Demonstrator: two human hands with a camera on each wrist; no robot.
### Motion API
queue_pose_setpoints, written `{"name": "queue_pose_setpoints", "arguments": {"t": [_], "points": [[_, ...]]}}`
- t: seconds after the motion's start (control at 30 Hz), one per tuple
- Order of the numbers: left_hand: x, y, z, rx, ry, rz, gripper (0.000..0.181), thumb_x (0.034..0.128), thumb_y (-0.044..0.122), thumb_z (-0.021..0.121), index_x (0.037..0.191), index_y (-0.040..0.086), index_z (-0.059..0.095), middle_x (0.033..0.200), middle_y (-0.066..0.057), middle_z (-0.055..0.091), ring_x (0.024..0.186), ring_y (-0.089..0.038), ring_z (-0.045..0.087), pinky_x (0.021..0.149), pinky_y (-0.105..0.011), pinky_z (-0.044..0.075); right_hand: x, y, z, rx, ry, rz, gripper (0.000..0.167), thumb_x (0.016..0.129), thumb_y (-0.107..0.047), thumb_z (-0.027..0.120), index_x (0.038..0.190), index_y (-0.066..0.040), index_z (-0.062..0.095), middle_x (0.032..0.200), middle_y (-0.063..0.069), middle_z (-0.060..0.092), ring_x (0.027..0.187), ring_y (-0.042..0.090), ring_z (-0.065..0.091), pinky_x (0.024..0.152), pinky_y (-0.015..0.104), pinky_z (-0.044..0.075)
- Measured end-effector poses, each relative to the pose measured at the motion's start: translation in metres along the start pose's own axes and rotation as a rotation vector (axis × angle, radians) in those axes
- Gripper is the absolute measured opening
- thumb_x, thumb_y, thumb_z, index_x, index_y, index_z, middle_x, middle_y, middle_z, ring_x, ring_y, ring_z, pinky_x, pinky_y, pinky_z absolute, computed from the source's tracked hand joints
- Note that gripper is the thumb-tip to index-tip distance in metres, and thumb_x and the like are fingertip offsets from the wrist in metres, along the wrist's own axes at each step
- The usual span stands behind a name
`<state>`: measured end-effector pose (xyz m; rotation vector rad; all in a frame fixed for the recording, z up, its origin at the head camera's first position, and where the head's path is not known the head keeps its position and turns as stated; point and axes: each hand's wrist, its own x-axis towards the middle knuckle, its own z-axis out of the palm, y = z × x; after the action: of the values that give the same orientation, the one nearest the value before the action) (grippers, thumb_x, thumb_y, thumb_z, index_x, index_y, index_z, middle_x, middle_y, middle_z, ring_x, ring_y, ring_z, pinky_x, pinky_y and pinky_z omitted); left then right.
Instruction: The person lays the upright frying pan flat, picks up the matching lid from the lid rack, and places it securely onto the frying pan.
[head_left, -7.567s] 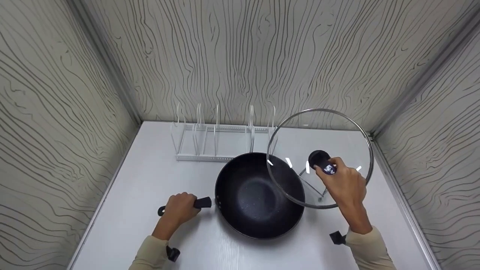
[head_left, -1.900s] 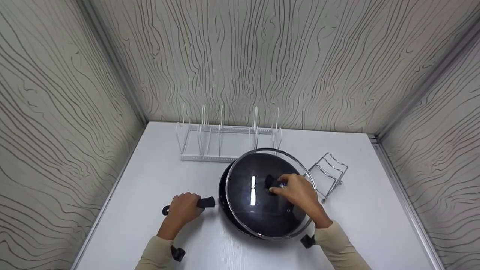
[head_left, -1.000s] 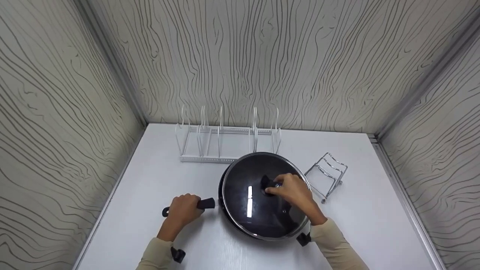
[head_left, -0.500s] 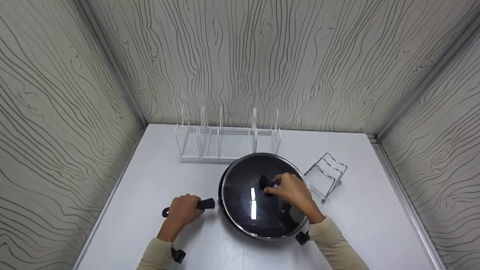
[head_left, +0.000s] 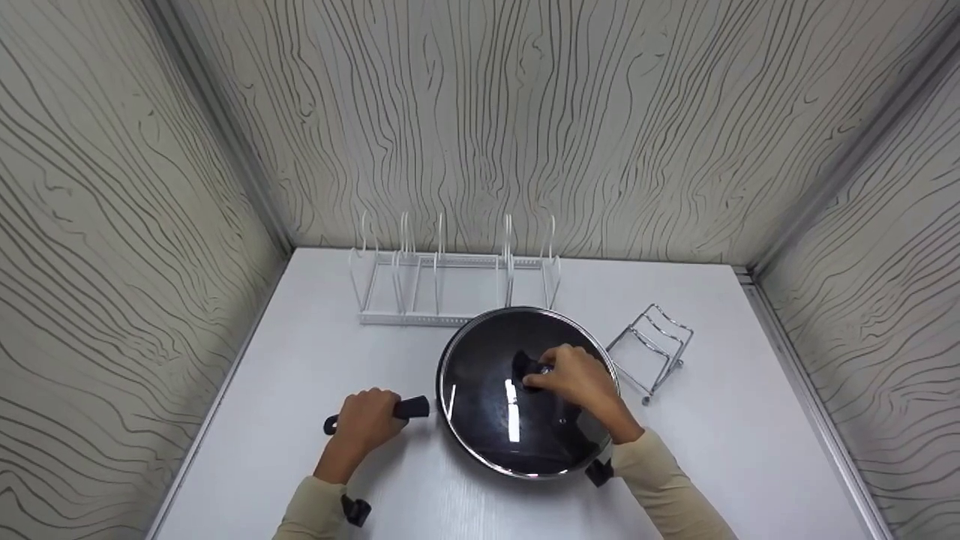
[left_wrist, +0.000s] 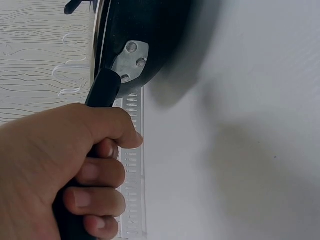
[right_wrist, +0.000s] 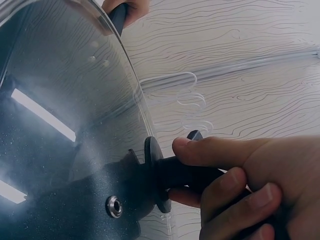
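Observation:
A black wok stands on the white table, its long black handle pointing left. My left hand grips that handle, fingers curled round it, as the left wrist view shows. Over the wok lies a round glass lid with a metal rim, which lines up closely with the wok's edge. At the lid's centre my right hand holds the black knob between thumb and fingers. A small metal steam vent shows in the glass in the right wrist view.
Behind the wok, near the back wall, stands a white wire rack with upright loops. To the right sits a small chrome wire stand. Patterned panels enclose the white table at the back and sides.
My right hand has brought the lid from above the chrome stand leftward and down onto the wok, then shifted it slightly left until the rims nearly match. My left hand keeps its grip on the handle.

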<state>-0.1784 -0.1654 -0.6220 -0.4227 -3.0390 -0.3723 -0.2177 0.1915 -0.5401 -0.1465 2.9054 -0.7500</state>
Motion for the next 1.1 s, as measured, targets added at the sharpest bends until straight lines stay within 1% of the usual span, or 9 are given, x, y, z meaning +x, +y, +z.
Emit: {"name": "queue_pose_setpoints", "arguments": {"t": [0.17,0.37,0.5,0.67,0.77,0.93,1.03,1.1], "points": [[-0.0005,-0.0003,0.0,-0.024,0.002,-0.004,0.018,0.0808,0.015,0.083,0.07,0.011,0.069,0.062,0.0,0.06,0.056,-0.015,0.047,0.052,-0.035,0.042,0.0005,-0.0013,0.0009,-0.008,-0.007,0.005,0.047,0.08,-0.05,0.09,0.111,-0.015,0.083,0.106,0.002,0.082,0.072,0.014,0.063,0.068,0.04,0.055],[-0.0002,-0.0002,0.0002,-0.001,0.01,0.002,0.018,0.08,0.017,0.084,0.07,0.011,0.07,0.062,-0.001,0.061,0.056,-0.015,0.048,0.052,-0.036,0.044,0.0016,-0.0037,0.0011,0.001,-0.022,0.013,0.047,0.079,-0.05,0.09,0.11,-0.015,0.083,0.104,0.002,0.082,0.072,0.014,0.063,0.067,0.039,0.054],[0.0,-0.0005,0.0008,0.002,0.02,0.011,0.018,0.0791,0.016,0.084,0.07,0.011,0.069,0.062,-0.001,0.06,0.056,-0.015,0.048,0.052,-0.035,0.043,0.003,-0.0046,0.0031,0.015,-0.017,0.007,0.045,0.08,-0.049,0.09,0.108,-0.016,0.083,0.105,0.002,0.082,0.073,0.014,0.063,0.069,0.039,0.055],[-0.0003,-0.0012,0.0021,-0.012,0.001,0.008,0.019,0.0792,0.017,0.082,0.069,0.012,0.067,0.061,0.0,0.058,0.056,-0.015,0.046,0.051,-0.035,0.041,0.0028,-0.0037,0.006,0.03,-0.015,0.004,0.044,0.08,-0.048,0.09,0.108,-0.015,0.082,0.104,0.003,0.081,0.07,0.014,0.064,0.07,0.039,0.055],[-0.0002,-0.0015,0.0019,-0.008,-0.002,0.006,0.021,0.0794,0.018,0.082,0.068,0.012,0.066,0.061,-0.001,0.058,0.056,-0.016,0.045,0.051,-0.035,0.04,0.0026,-0.0037,0.0053,0.026,-0.012,0.005,0.044,0.08,-0.048,0.09,0.108,-0.015,0.082,0.105,0.003,0.081,0.072,0.014,0.064,0.07,0.039,0.055],[0.0002,-0.0018,0.0019,0.006,0.005,0.009,0.022,0.0789,0.018,0.082,0.067,0.013,0.064,0.061,0.0,0.057,0.056,-0.016,0.045,0.051,-0.035,0.04,0.0031,-0.0036,0.0034,0.024,-0.013,-0.007,0.042,0.081,-0.047,0.089,0.107,-0.014,0.083,0.1,0.003,0.081,0.072,0.015,0.062,0.065,0.037,0.051],[-0.0001,-0.001,0.001,0.005,0.001,0.006,0.02,0.0787,0.017,0.081,0.067,0.013,0.065,0.061,0.0,0.057,0.056,-0.016,0.045,0.051,-0.035,0.039,0.003,-0.0041,0.0026,0.016,-0.018,-0.016,0.041,0.082,-0.047,0.088,0.107,-0.014,0.083,0.102,0.002,0.081,0.074,0.016,0.064,0.066,0.038,0.052],[-0.0003,0.0001,-0.0001,0.001,-0.004,0.003,0.02,0.0787,0.017,0.081,0.068,0.013,0.065,0.061,0.0,0.058,0.056,-0.016,0.045,0.051,-0.034,0.039,0.0025,-0.0046,0.002,0.009,-0.019,-0.019,0.041,0.083,-0.047,0.087,0.107,-0.015,0.083,0.105,0.003,0.081,0.078,0.017,0.067,0.068,0.041,0.054]]}}
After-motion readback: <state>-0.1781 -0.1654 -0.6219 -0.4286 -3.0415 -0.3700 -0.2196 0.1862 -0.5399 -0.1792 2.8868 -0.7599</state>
